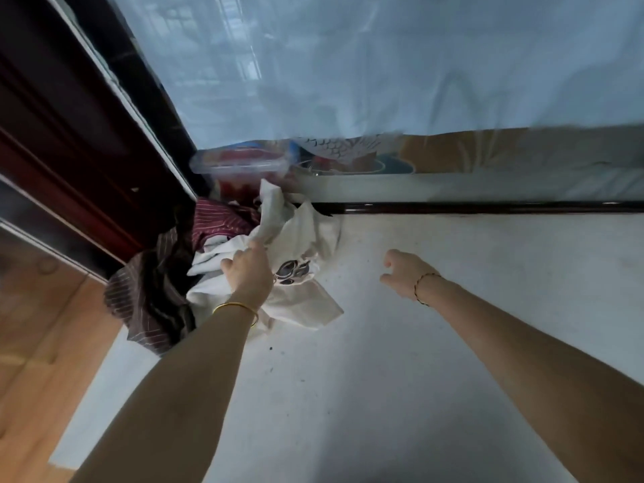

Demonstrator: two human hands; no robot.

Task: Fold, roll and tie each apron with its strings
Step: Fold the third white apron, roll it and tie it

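Over the white bench [383, 378] the right hand [404, 273] hovers, fingers loosely curled and holding nothing. The left hand [248, 270] grips the crumpled cream apron [306, 235] near the bench's far left corner, against striped aprons [153, 291] heaped at the left edge. A clear plastic box [240, 162] sits beyond.

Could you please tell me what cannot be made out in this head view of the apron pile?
Head view:
1. Left hand: its fingertips are buried in the cream apron, so the exact grip is hidden.
2. The apron strings: cannot be told from folds in the crumpled pile.
3. Dark striped apron: partly under the cream apron.
4. Clear container: contents blurred.
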